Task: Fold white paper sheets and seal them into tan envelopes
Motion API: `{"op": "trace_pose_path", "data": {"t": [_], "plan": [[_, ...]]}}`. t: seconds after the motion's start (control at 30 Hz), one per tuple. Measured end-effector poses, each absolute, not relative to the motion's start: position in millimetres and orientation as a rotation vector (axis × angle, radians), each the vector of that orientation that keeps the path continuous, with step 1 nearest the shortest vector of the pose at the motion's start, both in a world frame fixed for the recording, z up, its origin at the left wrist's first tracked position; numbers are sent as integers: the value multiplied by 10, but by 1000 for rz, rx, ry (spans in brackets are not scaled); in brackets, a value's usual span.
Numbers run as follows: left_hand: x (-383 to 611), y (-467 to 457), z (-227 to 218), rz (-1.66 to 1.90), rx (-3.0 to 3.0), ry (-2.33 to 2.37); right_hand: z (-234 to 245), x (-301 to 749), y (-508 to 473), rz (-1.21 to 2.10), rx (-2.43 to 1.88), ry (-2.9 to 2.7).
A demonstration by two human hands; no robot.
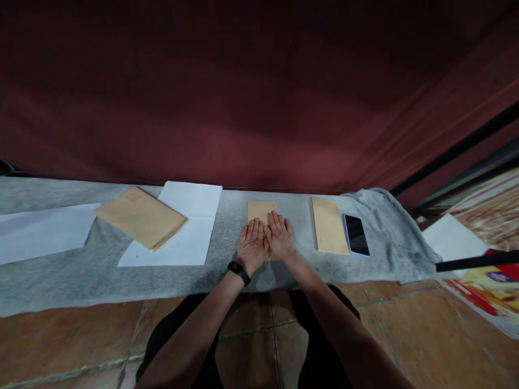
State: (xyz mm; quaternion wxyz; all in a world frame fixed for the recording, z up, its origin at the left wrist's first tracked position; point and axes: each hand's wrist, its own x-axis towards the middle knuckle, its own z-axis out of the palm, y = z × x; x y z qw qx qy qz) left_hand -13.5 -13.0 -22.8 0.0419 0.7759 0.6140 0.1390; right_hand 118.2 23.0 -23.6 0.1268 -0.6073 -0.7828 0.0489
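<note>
Both my hands lie flat, side by side, on a brown paper envelope (263,207) in the middle of the grey cloth. My left hand (252,244), with a black band on its wrist, covers the envelope's left part, its fingers stretched away from me. My right hand (279,237) presses on the right part, fingers also stretched out and its thumb side against the left hand. Much of the envelope is hidden under the palms; its far end and a bit of the near edge show. To the right lies another brown envelope or small stack (330,226).
A phone (357,235) lies right of the envelopes. At left, several brown envelopes (140,217) rest on white paper sheets (190,237), with another white sheet (44,229) farther left. The grey cloth (227,216) covers a narrow surface before a dark red panel (259,108).
</note>
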Motion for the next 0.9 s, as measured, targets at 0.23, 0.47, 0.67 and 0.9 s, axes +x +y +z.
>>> {"op": "trace_pose_path", "data": {"t": [0.23, 0.47, 0.67, 0.9], "plan": [[-193, -204, -229, 443, 2385, 1871, -277, 1313, -281, 128, -1656, -2315], [-250, -335, -195, 463, 2349, 1939, -288, 1527, -692, 182, -1529, -2295], [-259, -403, -176, 489, 2324, 2000, -259, 1648, -697, 207, -1700, -1890], [-247, -399, -183, 475, 2328, 2022, -249, 1550, -510, 447, -1643, -1629]]}}
